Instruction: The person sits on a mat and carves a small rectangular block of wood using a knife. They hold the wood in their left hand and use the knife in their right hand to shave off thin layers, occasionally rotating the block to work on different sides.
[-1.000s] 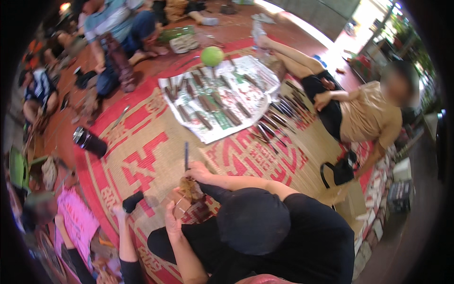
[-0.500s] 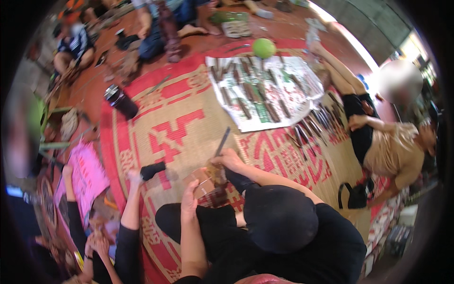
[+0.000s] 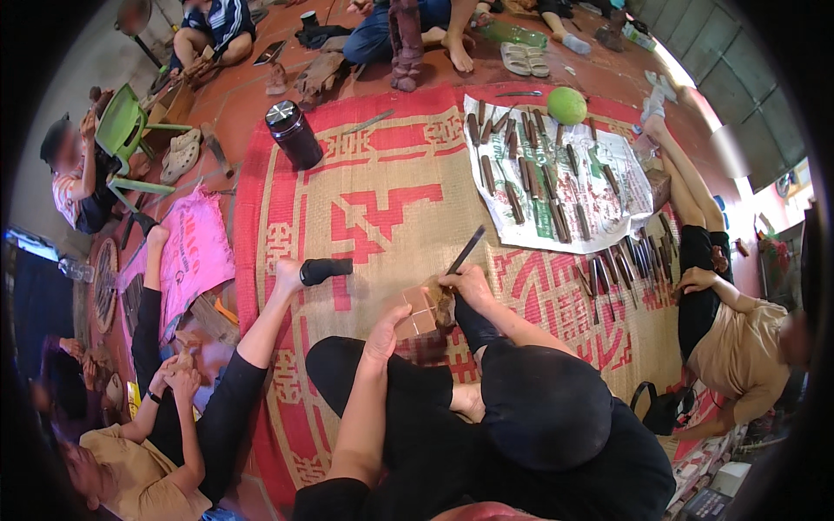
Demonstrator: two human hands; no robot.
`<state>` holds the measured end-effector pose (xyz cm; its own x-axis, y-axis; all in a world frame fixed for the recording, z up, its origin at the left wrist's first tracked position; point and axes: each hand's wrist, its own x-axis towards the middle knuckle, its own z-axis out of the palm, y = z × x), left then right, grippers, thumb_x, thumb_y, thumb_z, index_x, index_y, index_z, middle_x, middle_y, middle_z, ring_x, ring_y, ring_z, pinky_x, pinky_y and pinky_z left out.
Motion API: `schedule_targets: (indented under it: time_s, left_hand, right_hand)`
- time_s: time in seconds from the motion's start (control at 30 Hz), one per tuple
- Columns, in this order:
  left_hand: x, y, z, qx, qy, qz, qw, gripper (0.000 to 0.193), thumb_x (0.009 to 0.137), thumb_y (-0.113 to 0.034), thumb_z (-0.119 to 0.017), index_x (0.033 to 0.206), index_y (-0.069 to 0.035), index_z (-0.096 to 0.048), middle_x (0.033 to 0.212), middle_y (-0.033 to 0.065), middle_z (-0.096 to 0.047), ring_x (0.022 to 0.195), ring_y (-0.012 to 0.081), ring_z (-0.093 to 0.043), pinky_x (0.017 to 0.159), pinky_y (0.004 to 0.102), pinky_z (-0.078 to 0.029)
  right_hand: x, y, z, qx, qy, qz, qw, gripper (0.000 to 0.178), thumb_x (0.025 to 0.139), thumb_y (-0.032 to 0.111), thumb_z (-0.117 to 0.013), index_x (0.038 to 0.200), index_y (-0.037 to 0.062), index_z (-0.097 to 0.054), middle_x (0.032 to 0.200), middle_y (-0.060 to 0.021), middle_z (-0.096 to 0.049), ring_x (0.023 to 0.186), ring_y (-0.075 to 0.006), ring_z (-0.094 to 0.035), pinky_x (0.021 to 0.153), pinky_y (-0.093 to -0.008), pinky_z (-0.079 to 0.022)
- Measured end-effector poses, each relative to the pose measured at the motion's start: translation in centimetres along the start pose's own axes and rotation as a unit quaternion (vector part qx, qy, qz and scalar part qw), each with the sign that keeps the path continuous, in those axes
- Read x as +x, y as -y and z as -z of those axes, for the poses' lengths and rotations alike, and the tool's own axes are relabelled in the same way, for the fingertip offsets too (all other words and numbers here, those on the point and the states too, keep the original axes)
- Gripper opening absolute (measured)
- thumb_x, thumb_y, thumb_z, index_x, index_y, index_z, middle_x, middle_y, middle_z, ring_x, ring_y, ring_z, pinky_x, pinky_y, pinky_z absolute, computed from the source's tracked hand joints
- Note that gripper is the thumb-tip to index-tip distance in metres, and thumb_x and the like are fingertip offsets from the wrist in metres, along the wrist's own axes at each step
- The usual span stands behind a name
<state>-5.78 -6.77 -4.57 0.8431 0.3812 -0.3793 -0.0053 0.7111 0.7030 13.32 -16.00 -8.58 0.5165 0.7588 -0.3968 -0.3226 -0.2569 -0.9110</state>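
Note:
My left hand (image 3: 382,330) grips the side of a reddish-brown wooden block (image 3: 417,314) marked with thin pale lines, above my crossed legs. Just right of it, my right hand (image 3: 469,285) is closed round a dark, narrow, stick-like tool (image 3: 466,250). Its free end points up and away over the mat; the end toward the block is hidden by my fingers. Below those fingers sits a rough brown piece (image 3: 446,308), which I cannot make out clearly.
Beyond my right hand, a white printed sheet (image 3: 556,230) bears several dark-handled tools, with more tools (image 3: 625,265) beside it. A green ball (image 3: 566,106) and black flask (image 3: 294,137) stand farther off. People sit left and right; one's black-socked foot (image 3: 327,271) lies near my left hand.
The whole view has swung left, so the mat and tools appear farther right in the picture. Both hands keep their holds on the block and the tool.

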Motion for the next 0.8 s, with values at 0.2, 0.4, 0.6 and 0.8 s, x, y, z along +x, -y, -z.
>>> schedule_targets:
  time_s: [0.2,0.4,0.6,0.8]
  left_hand:
    - [-0.3,-0.3,-0.1,-0.011,0.010,-0.001,1.000,0.040,0.081,-0.020,-0.054,0.117,-0.002,-0.055,0.106,0.0072,-0.060,0.096,0.0148,-0.057,0.085,0.0294,-0.045]
    - [0.2,0.1,0.2,0.003,0.000,0.001,1.000,0.047,0.078,-0.025,-0.055,0.118,0.000,-0.053,0.105,0.0092,-0.060,0.095,0.0179,-0.059,0.083,0.0315,-0.049]
    - [0.1,-0.1,0.1,0.000,0.016,0.001,1.000,0.047,0.078,-0.025,-0.055,0.118,0.000,-0.052,0.103,0.0093,-0.060,0.094,0.0178,-0.059,0.082,0.0310,-0.049]
    - [0.2,0.5,1.1,-0.030,0.011,0.015,0.999,0.041,0.081,-0.021,-0.057,0.117,-0.002,-0.054,0.103,0.0055,-0.061,0.095,0.0151,-0.057,0.085,0.0296,-0.044]
  right_hand:
    - [-0.1,1.2,-0.1,-0.062,-0.037,-0.012,0.997,0.009,0.072,0.004,-0.064,0.079,-0.0021,-0.066,0.072,-0.0072,-0.064,0.064,-0.0131,-0.058,0.060,-0.0251,-0.045]
    - [0.6,0.4,-0.1,-0.065,-0.055,-0.006,0.996,0.012,0.073,0.010,-0.064,0.077,-0.0003,-0.067,0.069,-0.0071,-0.064,0.063,-0.0125,-0.058,0.060,-0.0246,-0.045]
    - [0.9,-1.0,-0.6,-0.003,0.021,0.022,1.000,0.014,0.072,0.012,-0.064,0.075,-0.0016,-0.065,0.068,-0.0068,-0.064,0.059,-0.0136,-0.058,0.054,-0.0263,-0.045]
    - [1.8,-1.0,0.2,-0.072,-0.065,-0.007,0.995,0.016,0.072,0.014,-0.066,0.075,-0.0018,-0.065,0.066,-0.0084,-0.063,0.059,-0.0144,-0.059,0.055,-0.0272,-0.045]
